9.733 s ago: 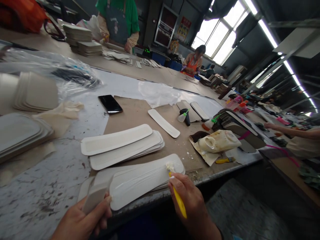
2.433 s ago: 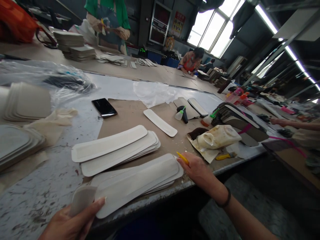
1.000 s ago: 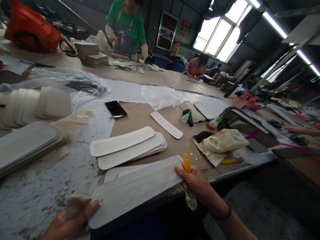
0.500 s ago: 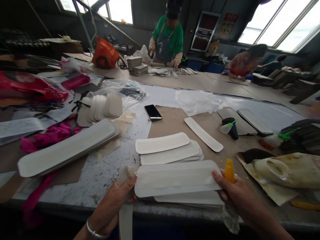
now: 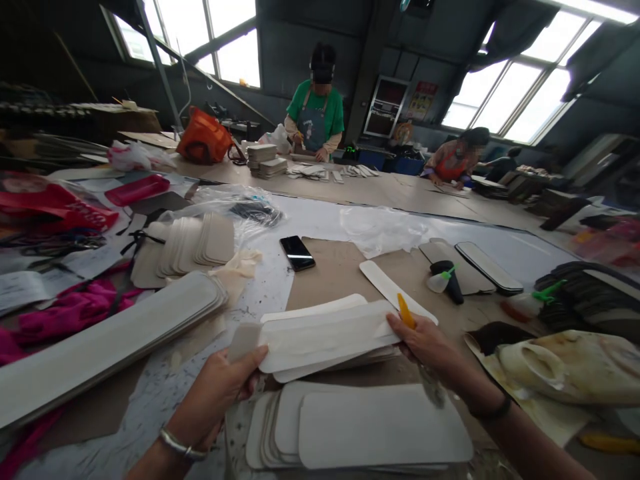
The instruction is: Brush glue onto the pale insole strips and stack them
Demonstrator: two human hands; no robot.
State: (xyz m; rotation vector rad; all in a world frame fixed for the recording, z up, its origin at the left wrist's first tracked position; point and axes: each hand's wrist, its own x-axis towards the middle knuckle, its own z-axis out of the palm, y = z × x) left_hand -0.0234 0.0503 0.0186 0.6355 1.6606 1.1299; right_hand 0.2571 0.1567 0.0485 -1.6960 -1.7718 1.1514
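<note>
A long pale panel with rounded corners [image 5: 325,333] is stretched between my two hands, over a stack of similar panels [image 5: 345,361]. My left hand [image 5: 235,373] pinches its left end and also grips a narrow greyish strip [image 5: 243,341]. At the other end, my right hand [image 5: 420,340] closes on the panel's edge while keeping a yellow-handled tool [image 5: 406,312] in the same grip; the tool's lower end is blurred below the palm. Closer to me lies a second stack of rounded panels [image 5: 385,427]. One single panel [image 5: 373,275] rests behind my right hand.
A phone [image 5: 297,253] lies beyond the stacks. To the left is a pile of long panels [image 5: 110,340]; on the right are a small glue bottle [image 5: 440,280] and a stained, crusted container [image 5: 560,367]. Two co-workers stand across the table, one in a green shirt [image 5: 333,110].
Both hands have carried the panel away from me, from over the near stack to over the farther one. The near stack now shows. The head view has tilted up.
</note>
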